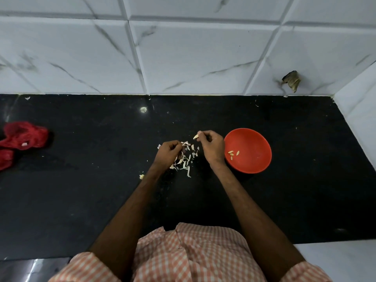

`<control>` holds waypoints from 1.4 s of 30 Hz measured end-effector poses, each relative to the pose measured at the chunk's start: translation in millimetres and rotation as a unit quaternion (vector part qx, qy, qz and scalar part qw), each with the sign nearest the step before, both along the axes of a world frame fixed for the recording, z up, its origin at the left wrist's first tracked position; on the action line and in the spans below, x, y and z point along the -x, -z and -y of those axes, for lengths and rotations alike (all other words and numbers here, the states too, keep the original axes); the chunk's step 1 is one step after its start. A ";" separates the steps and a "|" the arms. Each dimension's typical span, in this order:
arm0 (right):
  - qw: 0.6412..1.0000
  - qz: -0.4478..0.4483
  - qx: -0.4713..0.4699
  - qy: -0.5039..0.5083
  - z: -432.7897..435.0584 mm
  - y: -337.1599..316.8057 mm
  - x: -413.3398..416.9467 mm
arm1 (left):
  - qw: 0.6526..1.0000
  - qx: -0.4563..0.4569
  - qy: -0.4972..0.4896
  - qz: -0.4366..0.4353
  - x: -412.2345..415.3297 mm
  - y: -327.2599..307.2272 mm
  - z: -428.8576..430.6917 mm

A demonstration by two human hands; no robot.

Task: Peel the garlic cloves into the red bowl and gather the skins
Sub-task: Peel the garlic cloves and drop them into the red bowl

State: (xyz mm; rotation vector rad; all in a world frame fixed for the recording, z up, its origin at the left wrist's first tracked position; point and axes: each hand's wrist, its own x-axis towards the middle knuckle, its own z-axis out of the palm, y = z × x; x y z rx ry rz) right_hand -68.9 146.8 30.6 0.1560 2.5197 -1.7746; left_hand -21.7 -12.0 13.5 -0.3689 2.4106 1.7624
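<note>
head view: a person stands at a black table (101,200) and peels garlic near its middle.
right hand: the right hand (211,145) has a narrow grip. its fingertips pinch one garlic clove (196,136) and hold it up, just left of the red bowl (262,161).
left hand: the left hand (168,151) sits low on the skins (186,159) with curled fingers. i cannot tell if its grip has a skin in it.
how the clove will handle: it looks small, light and hard. once it is bare it is likely smooth and slippery. i think the best hold is a soft pinch on its fat sides, not on the pointy tip.
how the skins will handle: they look thin, dry and papery, so a puff of air could move them. they lie in a loose pile between the two hands. i would push them together with a flat hand, not pick them up one by one.
bowl: it sits on the right half of the table, touching the right wrist. a few peeled cloves (233,154) lie inside. it looks like light plastic and may slide if bumped.
other things: a red net bag (22,137) lies at the left edge of the table. tiny bits lie near the back edge.
writing: no words or labels can be read.
</note>
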 end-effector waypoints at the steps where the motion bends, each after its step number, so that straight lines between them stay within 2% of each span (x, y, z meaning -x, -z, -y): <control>1: 1.000 -0.010 -0.009 -0.007 1.0 -0.4 -1.9 | 1.000 0.018 0.010 0.008 0.1 -0.4 -1.9; 7: 0.998 -0.035 -0.031 -0.041 10.8 1.5 -10.5 | 0.993 0.099 0.036 -0.046 13.9 -5.7 -11.2; 10: 0.998 -0.026 -0.029 -0.040 10.1 -0.4 -8.8 | 0.991 0.108 0.041 -0.064 16.3 -4.1 -10.9; 15: 0.997 0.021 -0.037 -0.062 9.9 3.3 -6.4 | 0.988 0.129 0.032 -0.081 13.0 0.0 -9.2; 18: 0.996 0.053 -0.055 -0.037 11.2 1.4 -3.1 | 0.986 0.132 0.044 -0.090 13.3 2.3 -9.7; 24: 0.990 0.136 0.041 -0.005 11.9 -9.7 3.6 | 0.988 0.098 0.046 -0.106 17.1 7.1 -7.4; 28: 0.993 0.112 0.032 -0.017 12.9 -5.5 1.6 | 0.993 0.070 0.036 -0.083 15.6 3.3 -9.4; 35: 0.997 0.054 -0.044 -0.035 12.1 -9.2 -0.4 | 0.993 -0.105 -0.016 -0.061 13.9 -4.0 -11.5; 40: 0.995 0.031 -0.090 -0.036 10.8 -11.5 -1.9 | 0.998 -0.010 -0.015 -0.054 14.3 2.2 -12.3; 42: 0.992 0.014 -0.122 -0.044 10.4 -11.6 -0.8 | 0.996 0.000 -0.029 -0.084 12.4 2.2 -13.1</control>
